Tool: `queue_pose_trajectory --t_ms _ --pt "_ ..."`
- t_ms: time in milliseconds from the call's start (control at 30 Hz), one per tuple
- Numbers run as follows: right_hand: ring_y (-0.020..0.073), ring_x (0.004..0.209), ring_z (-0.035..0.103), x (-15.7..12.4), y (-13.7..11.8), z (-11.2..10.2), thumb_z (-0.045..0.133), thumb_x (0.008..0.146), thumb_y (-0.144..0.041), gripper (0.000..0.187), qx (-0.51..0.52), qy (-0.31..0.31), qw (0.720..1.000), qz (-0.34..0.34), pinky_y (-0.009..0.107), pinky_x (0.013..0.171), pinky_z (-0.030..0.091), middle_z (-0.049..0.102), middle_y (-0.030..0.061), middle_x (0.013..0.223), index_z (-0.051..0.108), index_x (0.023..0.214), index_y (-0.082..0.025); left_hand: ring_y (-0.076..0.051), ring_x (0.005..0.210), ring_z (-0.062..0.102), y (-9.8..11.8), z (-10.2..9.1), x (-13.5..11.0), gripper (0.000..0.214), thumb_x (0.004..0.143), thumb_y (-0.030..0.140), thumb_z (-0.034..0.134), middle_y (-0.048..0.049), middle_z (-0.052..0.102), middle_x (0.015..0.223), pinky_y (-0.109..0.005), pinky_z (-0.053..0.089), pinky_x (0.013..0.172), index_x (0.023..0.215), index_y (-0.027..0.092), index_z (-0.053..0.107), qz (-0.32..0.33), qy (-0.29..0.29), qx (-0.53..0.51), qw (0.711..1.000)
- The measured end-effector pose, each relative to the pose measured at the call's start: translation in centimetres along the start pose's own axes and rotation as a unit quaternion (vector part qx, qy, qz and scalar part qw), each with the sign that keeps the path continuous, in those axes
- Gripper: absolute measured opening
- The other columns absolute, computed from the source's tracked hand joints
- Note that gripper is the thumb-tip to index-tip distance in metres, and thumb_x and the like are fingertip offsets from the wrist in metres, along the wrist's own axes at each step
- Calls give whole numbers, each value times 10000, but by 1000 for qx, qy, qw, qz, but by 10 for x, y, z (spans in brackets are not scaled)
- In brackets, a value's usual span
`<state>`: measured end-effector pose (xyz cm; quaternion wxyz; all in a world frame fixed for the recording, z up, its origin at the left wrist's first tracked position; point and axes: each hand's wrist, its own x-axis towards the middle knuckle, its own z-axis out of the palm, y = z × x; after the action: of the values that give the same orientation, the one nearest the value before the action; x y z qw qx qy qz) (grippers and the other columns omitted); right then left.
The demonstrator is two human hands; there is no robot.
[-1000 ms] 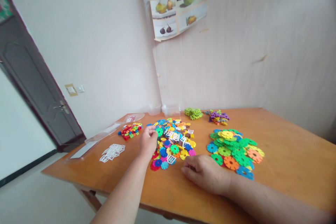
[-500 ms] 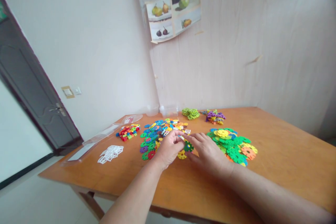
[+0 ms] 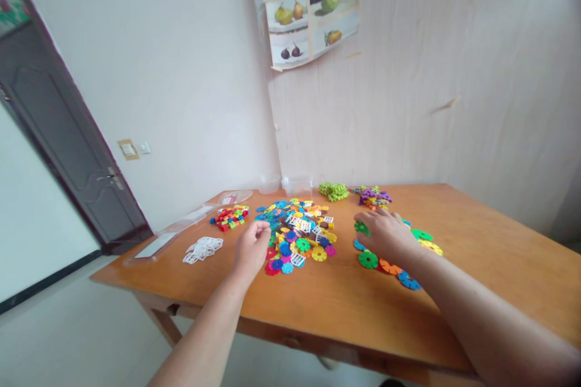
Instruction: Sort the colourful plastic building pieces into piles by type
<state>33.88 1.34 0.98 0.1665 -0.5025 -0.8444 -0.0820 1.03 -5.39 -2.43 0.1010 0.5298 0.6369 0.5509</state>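
My left hand [image 3: 252, 247] is closed in a pinch at the left edge of a mixed pile of coloured flower-shaped discs [image 3: 302, 244] and white window-like lattice pieces [image 3: 298, 260]. Whatever sits between its fingertips, if anything, is hidden. Farther right, my right hand [image 3: 385, 233] hovers palm down with bent fingers, gripping a green flower-shaped disc [image 3: 362, 227]. Beneath and around it lies a second pile of flower-shaped discs [image 3: 409, 280] in green, blue, orange and yellow, partly covered by the hand.
A heap of white lattice pieces [image 3: 203, 250] and small coloured blocks [image 3: 229, 217] lie at left on the wooden table [image 3: 336, 314]. Lime-green pieces [image 3: 333, 191], purple pieces [image 3: 375, 198] and a clear plastic container [image 3: 297, 186] stand at the back, by the wall.
My hands have parted from over the middle pile. The left moved left; the right moved right over the other disc pile with a green disc at its fingers. The view shifted slightly.
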Motion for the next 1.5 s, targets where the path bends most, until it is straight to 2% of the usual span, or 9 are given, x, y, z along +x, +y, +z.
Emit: queue_pose_trajectory --t_ms 133,233,467,667,800,967,1067,1300,1500 --pt "319 1141 523 1 7 -2 498 871 -349 348 -14 -39 999 30 409 859 351 698 136 1149 665 1152 -228 -209 871 695 -37 -32 -6 202 829 345 573 -53 744 916 -306 526 786 935 198 664 0 -25 84 996" --pt "324 1133 530 0 9 -2 496 854 -333 356 -18 -52 998 38 419 845 356 701 137 1133 677 1145 -236 -219 903 694 -50 -42 -15 211 822 347 590 -67 745 959 -327 520 836 945 197 674 13 -35 105 994" --pt "329 1111 538 -4 13 -4 507 838 -339 388 -25 -68 995 68 455 874 356 701 138 1115 686 1171 -251 -219 865 686 -49 -42 -22 247 844 374 552 -63 743 905 -318 507 788 922 187 694 -25 -24 82 996" --pt "329 1105 543 -7 7 -8 478 885 -349 378 -5 -42 997 65 461 904 364 688 151 1159 688 1169 -213 -198 814 668 -46 -42 -22 216 849 350 544 -43 736 854 -278 476 723 870 194 692 -26 -20 100 994" --pt "275 1161 541 -5 -17 -5 454 912 -297 392 30 -22 999 30 360 930 387 668 132 1233 669 1223 -196 -185 770 654 -46 -41 -20 211 855 334 529 -31 723 796 -257 451 680 839 200 691 -26 -23 108 994" --pt "190 967 649 -7 -66 3 472 930 -333 356 78 -47 995 -40 253 811 434 698 64 1159 682 1199 -233 -178 732 637 -47 -40 -19 206 847 334 536 -23 710 767 -248 429 649 811 205 692 -29 -19 122 992" --pt "191 979 659 -7 -96 8 475 932 -330 304 82 -63 993 -56 247 801 434 711 40 1121 707 1119 -268 -179 722 635 -47 -40 -19 211 846 345 536 -16 706 749 -246 420 640 808 210 695 -28 -19 122 992" --pt "263 1043 654 8 -136 20 477 930 -539 458 52 -81 995 -5 310 806 463 676 128 1200 662 1218 -235 -191 747 650 -50 -40 -18 213 844 354 539 -20 715 767 -257 413 642 813 209 691 -12 -25 122 992" --pt "251 1033 654 13 -141 26 461 942 -480 419 38 -97 994 23 310 799 464 677 134 1194 679 1177 -211 -191 741 648 -44 -41 -20 223 858 347 531 -28 715 759 -261 412 640 818 206 699 -19 -27 122 992"
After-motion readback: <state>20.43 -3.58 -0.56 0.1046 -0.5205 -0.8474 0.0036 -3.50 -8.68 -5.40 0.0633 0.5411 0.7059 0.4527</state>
